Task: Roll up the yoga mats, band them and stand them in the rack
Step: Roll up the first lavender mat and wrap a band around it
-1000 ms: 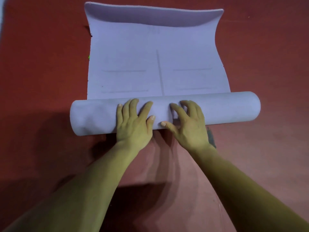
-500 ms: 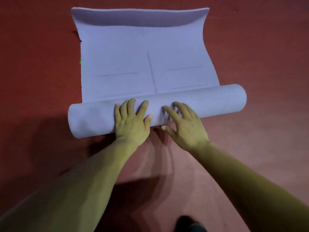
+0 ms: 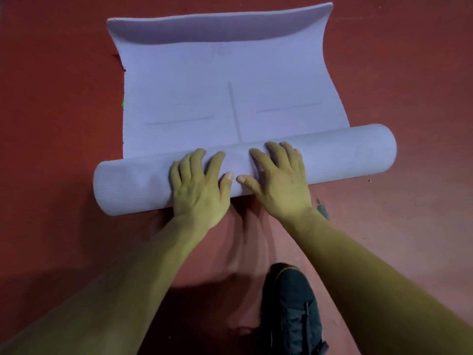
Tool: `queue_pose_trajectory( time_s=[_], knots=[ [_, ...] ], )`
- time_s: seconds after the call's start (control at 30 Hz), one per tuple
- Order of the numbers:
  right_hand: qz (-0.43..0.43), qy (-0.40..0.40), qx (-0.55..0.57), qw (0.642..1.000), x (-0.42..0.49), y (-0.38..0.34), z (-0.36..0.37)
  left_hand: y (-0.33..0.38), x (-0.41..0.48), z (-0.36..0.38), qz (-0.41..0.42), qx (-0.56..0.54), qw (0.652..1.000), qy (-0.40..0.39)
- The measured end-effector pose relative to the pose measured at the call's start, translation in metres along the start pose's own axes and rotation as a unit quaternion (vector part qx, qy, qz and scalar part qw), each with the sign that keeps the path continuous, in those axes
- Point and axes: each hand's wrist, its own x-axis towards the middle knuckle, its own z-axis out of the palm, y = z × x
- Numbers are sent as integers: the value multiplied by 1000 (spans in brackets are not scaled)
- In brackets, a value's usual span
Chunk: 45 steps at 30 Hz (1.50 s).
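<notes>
The lilac yoga mat (image 3: 230,93) lay on the red floor (image 3: 414,80), partly wound into a roll (image 3: 340,155) at its near end. Any writing was beyond me. A faint mark (image 3: 222,51) beyond the roll, close to the mat's far edge, was too pale to read. Plainer were the printed guides — one centre line (image 3: 234,111) running straight away from the roll along the mat's length, and a short cross line (image 3: 179,120) on either side of it, roughly parallel to the roll.

The roll's long axis ran left to right in front of me, its right end angled a little farther off than its left. The flat stretch pointed away beyond the roll, and its far edge (image 3: 217,26) curled upward.

My left grip (image 3: 199,185) and right grip (image 3: 279,180) rested side by side on the middle of the roll, both open — fingers spread and laid flat over its top, thumbs nearly touching on its near face. Short of the roll, between my forearms, my dark shoe (image 3: 291,303) sat on the floor.
</notes>
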Motion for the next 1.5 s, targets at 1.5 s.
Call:
queue_pose_trajectory(
  time_s=[1.5],
  knots=[
    [42,35,-29,998,56,7,17,4,42,20,-45,-18,999,-3]
  ],
)
